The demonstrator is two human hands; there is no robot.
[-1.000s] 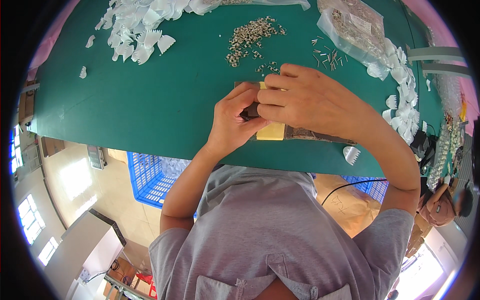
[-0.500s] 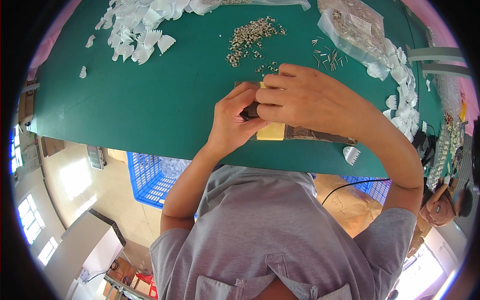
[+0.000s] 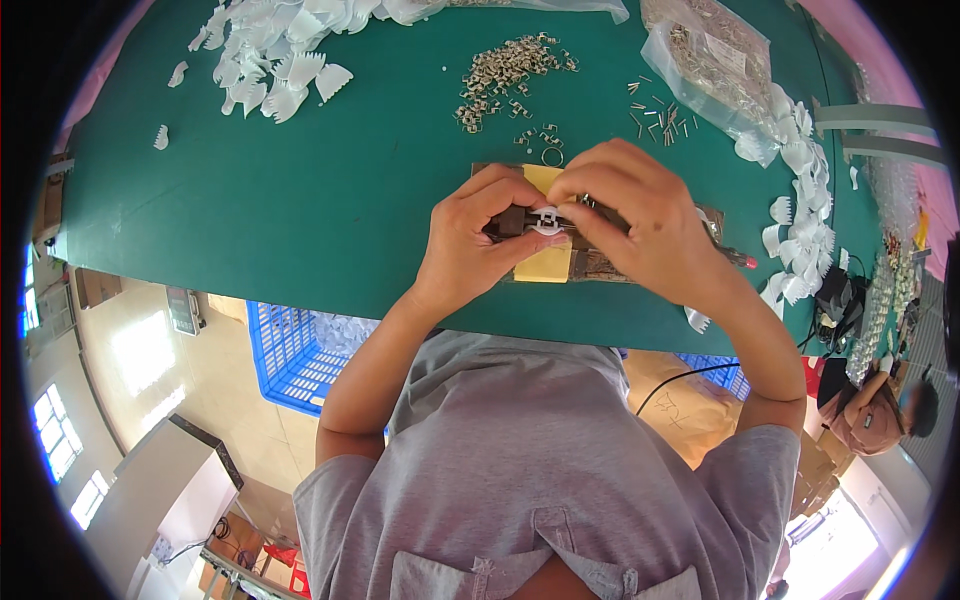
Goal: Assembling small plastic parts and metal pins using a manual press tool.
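My left hand (image 3: 470,243) is closed, its thumb and forefinger pinching a small white plastic claw-clip piece (image 3: 547,220) from both sides. The piece rests over a dark brown wooden block (image 3: 605,268) with yellow tape (image 3: 543,266) around it. My right hand (image 3: 645,222) is bent over the right of the piece, with thumb and forefinger pinched together at its edge. Whatever sits between those fingertips is too small to make out. Just beyond the block lies a thin metal ring (image 3: 552,156). A red-tipped rod (image 3: 742,260) sticks out right of my right hand.
Small metal springs (image 3: 510,70) are heaped at the far middle. Loose metal pins (image 3: 665,122) lie beside a plastic bag (image 3: 715,60) of metal parts. White toothed clip halves pile up at far left (image 3: 290,50) and along the right (image 3: 800,215). A blue basket (image 3: 290,350) stands below the table.
My right hand has drawn back to the right, uncovering the white piece and the ring. My left hand stays nearly in place, its grip on the piece now visible.
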